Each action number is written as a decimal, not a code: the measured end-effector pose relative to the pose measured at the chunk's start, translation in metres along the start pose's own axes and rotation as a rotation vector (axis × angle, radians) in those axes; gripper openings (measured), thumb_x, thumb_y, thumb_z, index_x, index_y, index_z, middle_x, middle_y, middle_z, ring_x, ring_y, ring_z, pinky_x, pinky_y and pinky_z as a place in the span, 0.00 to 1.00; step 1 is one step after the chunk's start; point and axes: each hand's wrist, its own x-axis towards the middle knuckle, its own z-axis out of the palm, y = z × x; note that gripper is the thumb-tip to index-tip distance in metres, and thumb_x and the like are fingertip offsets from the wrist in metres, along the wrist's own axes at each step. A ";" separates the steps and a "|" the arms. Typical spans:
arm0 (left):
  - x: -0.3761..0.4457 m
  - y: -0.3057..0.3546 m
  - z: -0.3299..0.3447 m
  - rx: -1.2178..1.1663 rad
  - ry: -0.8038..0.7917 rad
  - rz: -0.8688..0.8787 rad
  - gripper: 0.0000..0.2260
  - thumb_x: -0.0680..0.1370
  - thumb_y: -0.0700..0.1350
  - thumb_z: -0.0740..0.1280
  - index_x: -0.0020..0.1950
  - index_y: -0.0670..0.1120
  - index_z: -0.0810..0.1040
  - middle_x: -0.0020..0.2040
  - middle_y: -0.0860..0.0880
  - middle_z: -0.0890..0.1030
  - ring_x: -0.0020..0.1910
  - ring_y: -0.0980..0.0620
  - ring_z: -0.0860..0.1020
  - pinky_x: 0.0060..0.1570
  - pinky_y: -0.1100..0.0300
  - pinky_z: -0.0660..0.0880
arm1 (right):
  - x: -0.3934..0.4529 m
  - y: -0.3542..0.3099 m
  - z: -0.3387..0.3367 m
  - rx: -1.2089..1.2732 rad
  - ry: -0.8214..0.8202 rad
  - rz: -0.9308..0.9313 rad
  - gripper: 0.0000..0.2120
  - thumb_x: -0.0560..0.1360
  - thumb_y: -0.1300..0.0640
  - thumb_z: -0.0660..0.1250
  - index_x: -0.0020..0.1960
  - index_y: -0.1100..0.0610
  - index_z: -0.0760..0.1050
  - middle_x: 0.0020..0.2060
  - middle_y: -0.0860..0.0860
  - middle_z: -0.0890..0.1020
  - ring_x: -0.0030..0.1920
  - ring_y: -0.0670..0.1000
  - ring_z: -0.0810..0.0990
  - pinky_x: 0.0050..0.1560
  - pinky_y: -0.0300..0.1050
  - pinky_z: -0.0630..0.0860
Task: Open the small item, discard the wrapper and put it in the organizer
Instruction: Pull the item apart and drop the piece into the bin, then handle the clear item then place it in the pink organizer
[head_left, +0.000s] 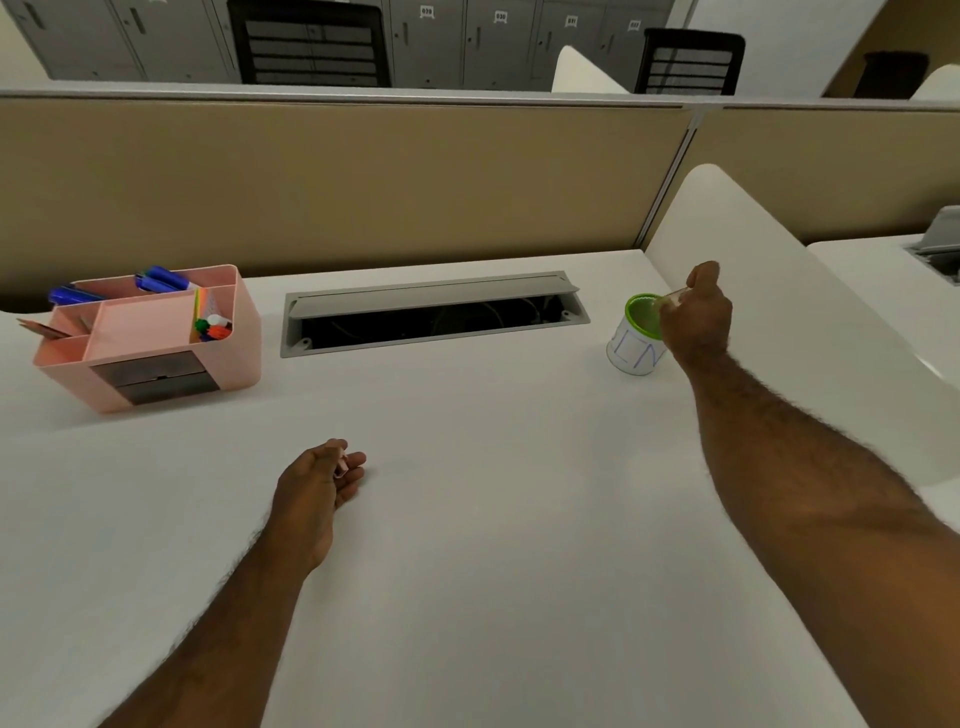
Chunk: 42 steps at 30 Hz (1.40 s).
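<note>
Your right hand (696, 317) is pinched on a thin clear wrapper (675, 297), right at the rim of the green-rimmed bin (635, 338). The step in hand looks like the discard. Bring the wrapper fully over the opening before you part your fingers; film this light tends to cling to skin or drift, so go low into the mouth and let go cleanly. Keep your wrist off the bin, which looks light enough to tip.

Your left hand (324, 480) rests on the desk (493, 519), fingers curled around the small item (341, 464), a pale pinkish piece whose exact kind is too small to tell. Keep that hold gentle.

I cannot see whether the bin holds anything. The pink organizer (150, 338) stands well apart, at the far left. Its back section holds blue markers (156, 279), a left slot holds pencils (44, 328), a right slot holds small coloured pieces, and the wide middle tray looks bare. That tray seems the easiest spot for the item.
</note>
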 end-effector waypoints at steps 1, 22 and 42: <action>0.000 0.000 0.000 -0.001 -0.001 0.001 0.08 0.81 0.43 0.60 0.56 0.43 0.76 0.49 0.44 0.82 0.47 0.49 0.79 0.46 0.56 0.74 | -0.001 -0.001 0.000 -0.018 -0.048 0.017 0.14 0.69 0.63 0.65 0.51 0.59 0.65 0.41 0.63 0.77 0.45 0.66 0.78 0.44 0.53 0.73; -0.025 0.018 0.018 -0.092 -0.097 -0.016 0.11 0.81 0.49 0.60 0.59 0.49 0.78 0.54 0.47 0.83 0.53 0.47 0.79 0.50 0.54 0.74 | -0.105 -0.104 0.013 0.770 -0.223 0.260 0.18 0.68 0.56 0.77 0.38 0.49 0.66 0.32 0.47 0.72 0.30 0.47 0.68 0.30 0.43 0.65; -0.083 0.036 0.001 -0.091 -0.032 0.077 0.15 0.81 0.51 0.61 0.65 0.49 0.77 0.59 0.47 0.82 0.61 0.43 0.78 0.60 0.47 0.72 | -0.304 -0.170 0.002 0.548 -0.705 0.029 0.12 0.70 0.58 0.73 0.46 0.54 0.70 0.44 0.47 0.83 0.37 0.47 0.78 0.35 0.39 0.75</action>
